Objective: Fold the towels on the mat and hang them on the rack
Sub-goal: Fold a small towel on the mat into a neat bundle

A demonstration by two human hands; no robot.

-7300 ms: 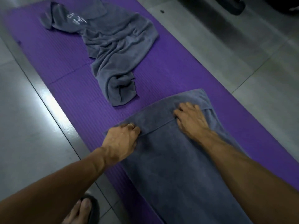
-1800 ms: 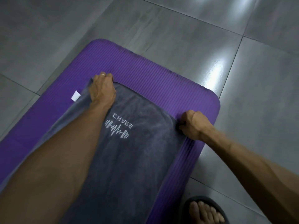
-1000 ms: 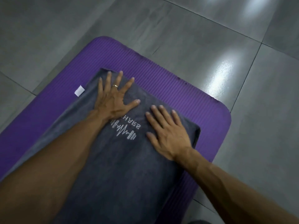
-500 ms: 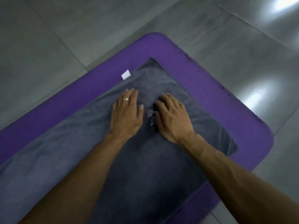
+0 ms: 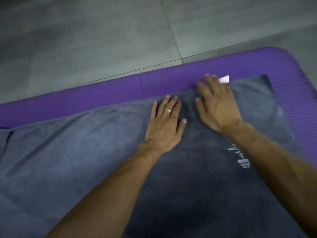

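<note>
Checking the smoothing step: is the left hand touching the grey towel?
Touching. The head view shows the left hand lying flat, fingers spread, on the grey towel, with no gap visible under the palm.

Under my palms the grey towel [image 5: 85,152] is soft, matt terry cloth with a white stitched logo [image 5: 241,157]. The purple mat [image 5: 120,90] looks like ribbed matt foam. The floor [image 5: 85,40] is smooth grey tile with a faint sheen.

Just one head cam, looking steeply down and forward, close over the purple mat [image 5: 171,78] and grey tiled floor [image 5: 85,35] beyond.
</note>
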